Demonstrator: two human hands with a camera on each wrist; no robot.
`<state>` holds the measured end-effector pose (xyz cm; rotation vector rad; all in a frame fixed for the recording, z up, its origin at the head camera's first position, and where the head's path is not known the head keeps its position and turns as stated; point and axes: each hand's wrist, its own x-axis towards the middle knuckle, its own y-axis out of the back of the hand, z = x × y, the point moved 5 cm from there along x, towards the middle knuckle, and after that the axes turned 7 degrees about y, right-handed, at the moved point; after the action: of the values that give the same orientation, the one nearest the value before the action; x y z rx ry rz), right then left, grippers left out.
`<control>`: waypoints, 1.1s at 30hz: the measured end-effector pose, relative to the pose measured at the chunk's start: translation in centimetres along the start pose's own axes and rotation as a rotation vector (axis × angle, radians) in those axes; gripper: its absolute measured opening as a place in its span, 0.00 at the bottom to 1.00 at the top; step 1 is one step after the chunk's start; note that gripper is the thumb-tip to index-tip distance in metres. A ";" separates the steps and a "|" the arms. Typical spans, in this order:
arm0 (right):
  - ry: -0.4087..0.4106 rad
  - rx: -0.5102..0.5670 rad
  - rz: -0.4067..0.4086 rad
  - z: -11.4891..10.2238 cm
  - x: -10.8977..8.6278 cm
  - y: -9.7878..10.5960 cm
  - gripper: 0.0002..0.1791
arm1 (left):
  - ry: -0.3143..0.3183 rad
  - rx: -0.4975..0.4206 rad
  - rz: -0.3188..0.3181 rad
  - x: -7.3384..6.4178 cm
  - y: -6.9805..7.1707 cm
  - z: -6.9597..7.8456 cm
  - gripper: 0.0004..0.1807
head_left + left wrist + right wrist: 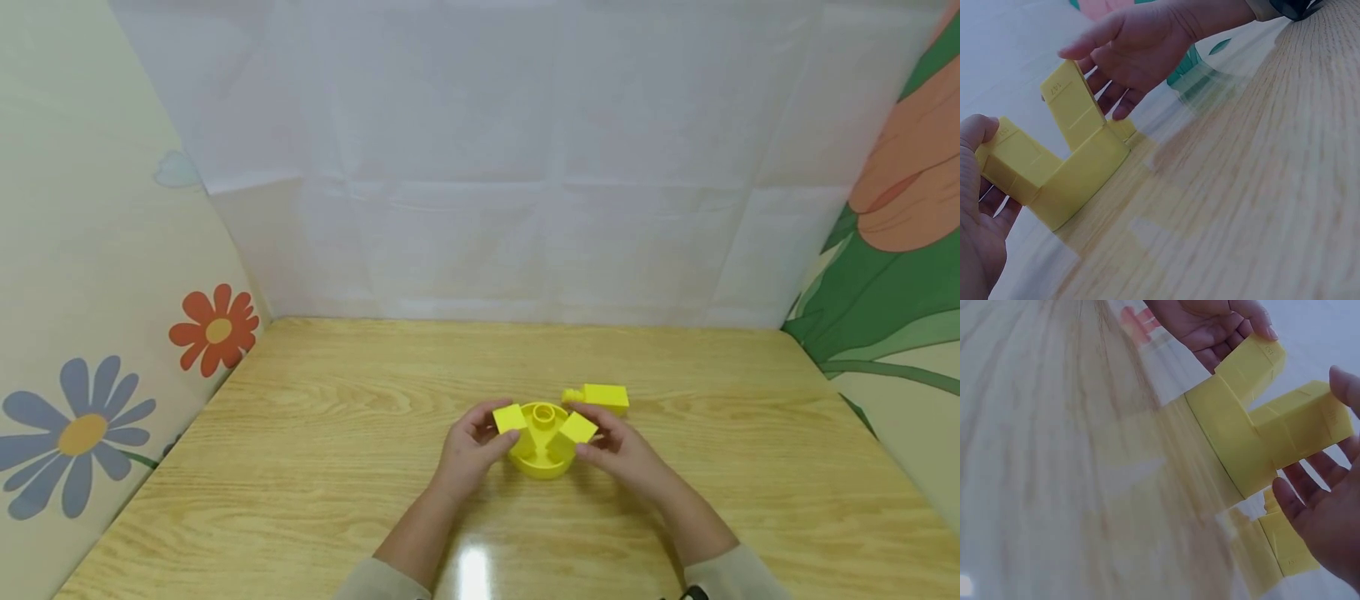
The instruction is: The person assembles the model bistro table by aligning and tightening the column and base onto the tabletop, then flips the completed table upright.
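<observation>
A round, shallow yellow dish (543, 472) stands on the table between the hands, with a raised ring socket (543, 412) at its far side. Two yellow rectangular blocks rise from it, leaning outward in a V; their lower ends are hidden inside the rim. My left hand (463, 454) holds the left block (512, 418), thumb on the near face and fingers behind. With thumb and fingers, my right hand (628, 454) pinches the right block (578, 428). In the right wrist view, small embossed marks show near the top of each block (1250, 365).
Just behind the right hand lies another yellow block (606, 397) with a narrow ribbed neck pointing left. The wooden table (337, 400) meets a white sheet (450, 250) at the back. Flower-printed panels (82, 250) stand at both sides.
</observation>
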<state>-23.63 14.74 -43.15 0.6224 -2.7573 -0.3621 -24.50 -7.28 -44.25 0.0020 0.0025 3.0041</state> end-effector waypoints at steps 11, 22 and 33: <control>0.012 0.097 -0.070 0.0 0.1 -0.3 0.29 | 0.007 -0.010 0.002 0.1 0.0 -0.1 0.23; 0.034 0.046 -0.043 0.0 0.2 -0.5 0.27 | 0.007 0.014 0.003 0.1 0.0 -0.2 0.23; -0.022 0.038 0.087 0.0 0.4 -2.1 0.33 | -0.022 -0.041 0.118 0.8 1.0 0.0 0.28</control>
<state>-23.20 12.69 -43.65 0.5080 -2.8072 -0.2989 -25.47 -8.12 -44.22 0.0328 -0.0643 3.1209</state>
